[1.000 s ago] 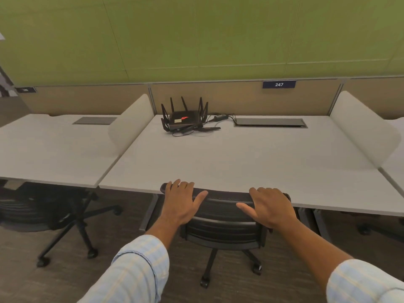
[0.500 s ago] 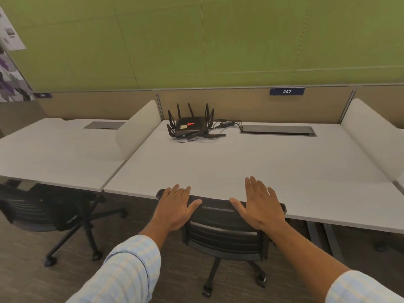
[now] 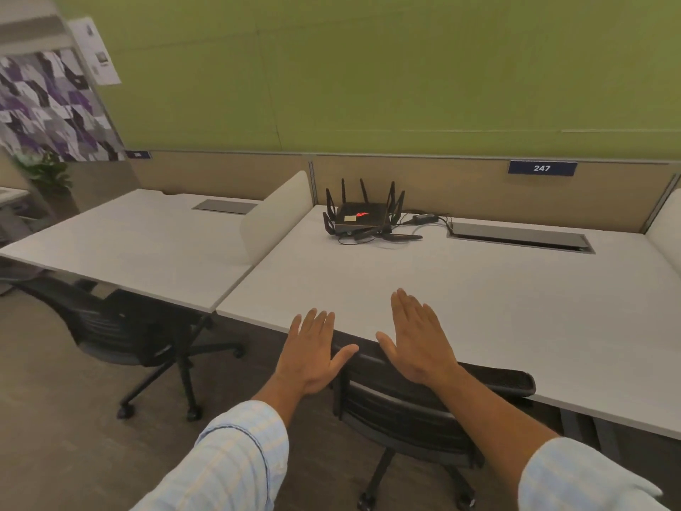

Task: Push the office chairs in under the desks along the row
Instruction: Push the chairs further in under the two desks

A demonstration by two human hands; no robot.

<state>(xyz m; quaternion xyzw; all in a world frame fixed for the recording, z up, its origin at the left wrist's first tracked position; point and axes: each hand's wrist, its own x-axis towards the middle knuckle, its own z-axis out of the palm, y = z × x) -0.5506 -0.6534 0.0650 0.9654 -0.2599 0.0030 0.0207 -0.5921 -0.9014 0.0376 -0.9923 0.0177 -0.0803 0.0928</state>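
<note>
1. Office chair, black mesh back [image 3: 401, 411]: stands at the front edge of the desk [image 3: 479, 289] labelled 247; top rail of the backrest lies against or just under that edge, seat hidden beneath the desk top, castors on the carpet. Judged pushed in.
2. Left hand [image 3: 309, 354]: open, fingers straight and together, thumb spread; palm at the left end of the backrest rail. Grips nothing; whether it touches the rail cannot be told.
3. Right hand [image 3: 414, 339]: open and flat, fingers reaching over the front edge of the desk, heel of the palm above the rail. Grips nothing.
4. Second office chair [image 3: 121, 326]: at the neighbouring desk [image 3: 140, 237] to the left, turned at an angle, base and most of the backrest out from under the front edge. Judged not yet pushed in.
5. Router with antennas [image 3: 359, 215]: near the back left corner of desk 247, cables trailing toward the power adapter [image 3: 425, 217] and the cable hatch [image 3: 519, 237].
6. Step in hand: end of the push on the first chair, hands spread as if letting go.
7. Next move, judged: step left along the row, take the angled chair by its backrest, square it to the desk edge, then roll it under; the castor legs may catch the desk leg.
</note>
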